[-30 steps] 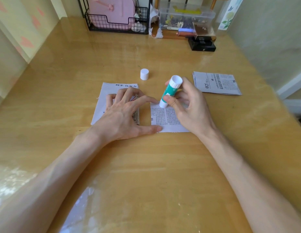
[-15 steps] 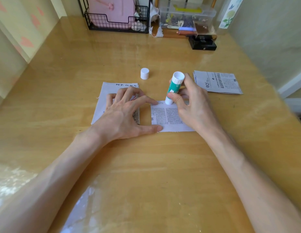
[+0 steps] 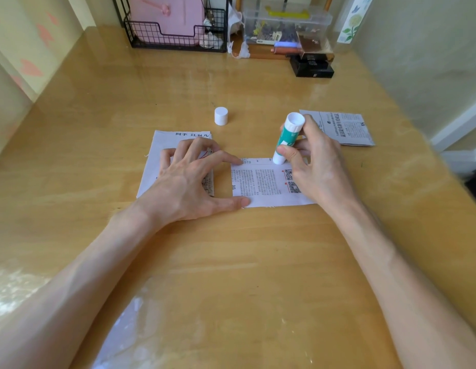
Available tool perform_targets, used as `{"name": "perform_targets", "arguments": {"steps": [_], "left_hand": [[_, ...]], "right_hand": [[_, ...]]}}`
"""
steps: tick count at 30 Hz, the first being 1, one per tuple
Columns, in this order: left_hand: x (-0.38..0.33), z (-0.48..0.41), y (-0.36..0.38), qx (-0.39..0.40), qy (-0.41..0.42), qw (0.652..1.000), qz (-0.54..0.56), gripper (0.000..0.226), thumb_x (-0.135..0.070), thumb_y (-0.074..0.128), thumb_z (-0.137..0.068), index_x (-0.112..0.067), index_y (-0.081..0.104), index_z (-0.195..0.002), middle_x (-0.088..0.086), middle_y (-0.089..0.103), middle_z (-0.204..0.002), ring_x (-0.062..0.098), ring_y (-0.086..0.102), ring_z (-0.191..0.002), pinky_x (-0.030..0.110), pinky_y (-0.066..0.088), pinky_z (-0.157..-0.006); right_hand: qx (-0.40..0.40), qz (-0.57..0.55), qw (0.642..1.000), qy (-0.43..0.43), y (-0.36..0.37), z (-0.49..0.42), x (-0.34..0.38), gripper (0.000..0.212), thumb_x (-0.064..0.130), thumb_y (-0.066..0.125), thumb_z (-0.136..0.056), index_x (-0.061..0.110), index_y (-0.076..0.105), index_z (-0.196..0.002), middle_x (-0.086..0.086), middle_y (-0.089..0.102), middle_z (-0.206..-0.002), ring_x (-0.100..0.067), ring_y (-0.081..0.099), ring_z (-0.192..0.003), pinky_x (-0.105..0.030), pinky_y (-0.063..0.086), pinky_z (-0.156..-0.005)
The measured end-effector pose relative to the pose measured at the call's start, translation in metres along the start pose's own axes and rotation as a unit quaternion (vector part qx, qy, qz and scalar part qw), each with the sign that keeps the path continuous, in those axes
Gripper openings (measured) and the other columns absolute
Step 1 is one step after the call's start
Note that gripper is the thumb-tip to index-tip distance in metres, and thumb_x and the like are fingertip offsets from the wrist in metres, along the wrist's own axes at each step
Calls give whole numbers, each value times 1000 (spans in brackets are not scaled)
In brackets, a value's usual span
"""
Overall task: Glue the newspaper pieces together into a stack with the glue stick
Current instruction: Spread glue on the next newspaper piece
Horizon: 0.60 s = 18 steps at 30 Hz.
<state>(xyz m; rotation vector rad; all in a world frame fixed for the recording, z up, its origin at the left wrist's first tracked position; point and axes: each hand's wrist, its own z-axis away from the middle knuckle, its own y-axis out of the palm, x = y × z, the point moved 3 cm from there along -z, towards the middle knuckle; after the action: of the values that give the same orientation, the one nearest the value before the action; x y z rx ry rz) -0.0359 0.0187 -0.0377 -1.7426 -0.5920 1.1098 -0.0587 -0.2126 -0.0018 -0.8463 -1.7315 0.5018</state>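
My right hand grips a green and white glue stick, tilted, with its tip pressed on the far edge of a printed newspaper piece lying flat on the wooden desk. My left hand lies spread flat, its index finger and thumb pinning that piece's left edge while the palm covers a newspaper stack to the left. Another newspaper piece rests at the right, behind my right hand. The glue stick's white cap stands upright beyond the papers.
At the desk's far edge stand a black wire basket with a pink item, a clear plastic box of small items and a black box. Walls close in on both sides of the desk.
My right hand has slid the glue stick away from me and to the right, from the piece's middle to its far edge, uncovering more print. My left hand has stayed put.
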Motion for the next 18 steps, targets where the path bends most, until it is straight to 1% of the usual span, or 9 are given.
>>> {"name": "perform_targets", "arguments": {"steps": [6, 9, 12, 14, 18], "left_hand": [[0, 0, 0, 5, -3, 1000, 3, 80, -100, 52, -60, -61, 51, -129, -26, 34, -130, 6, 29, -134, 32, 14, -108], [0, 0, 0, 7, -3, 1000, 3, 79, -100, 52, -60, -61, 51, -129, -25, 35, -130, 6, 30, -134, 33, 15, -109], [0, 0, -1, 5, -2, 1000, 4, 79, -100, 52, -60, -61, 52, -129, -26, 35, -129, 6, 31, -133, 34, 16, -108], [-1, 0, -1, 3, -1, 1000, 5, 78, -100, 52, -60, -62, 51, -128, -26, 35, -129, 6, 30, -133, 33, 16, -108], [-1, 0, 0, 6, -2, 1000, 5, 78, -100, 52, -60, -63, 51, -128, -26, 35, -129, 5, 29, -134, 33, 15, -108]], "right_hand": [[-2, 6, 1000, 12, -8, 1, -7, 22, 16, 68, -102, 7, 57, -119, -2, 74, -102, -14, 73, -91, -42, 59, -84], [-6, 11, 1000, 15, -12, 1, -10, 22, 14, 67, -102, 9, 57, -120, -1, 74, -102, -15, 73, -92, -45, 60, -85], [-8, 14, 1000, 20, -15, 1, -13, 23, 13, 67, -101, 9, 57, -121, -2, 74, -107, -18, 73, -93, -46, 59, -86], [-10, 17, 1000, 23, -18, 1, -15, 22, 13, 68, -101, 9, 58, -121, -2, 74, -108, -17, 72, -94, -44, 59, -87], [-15, 31, 999, 26, -22, 1, -19, 23, 13, 68, -102, 12, 58, -123, -3, 74, -108, -15, 71, -96, -37, 58, -86]]}}
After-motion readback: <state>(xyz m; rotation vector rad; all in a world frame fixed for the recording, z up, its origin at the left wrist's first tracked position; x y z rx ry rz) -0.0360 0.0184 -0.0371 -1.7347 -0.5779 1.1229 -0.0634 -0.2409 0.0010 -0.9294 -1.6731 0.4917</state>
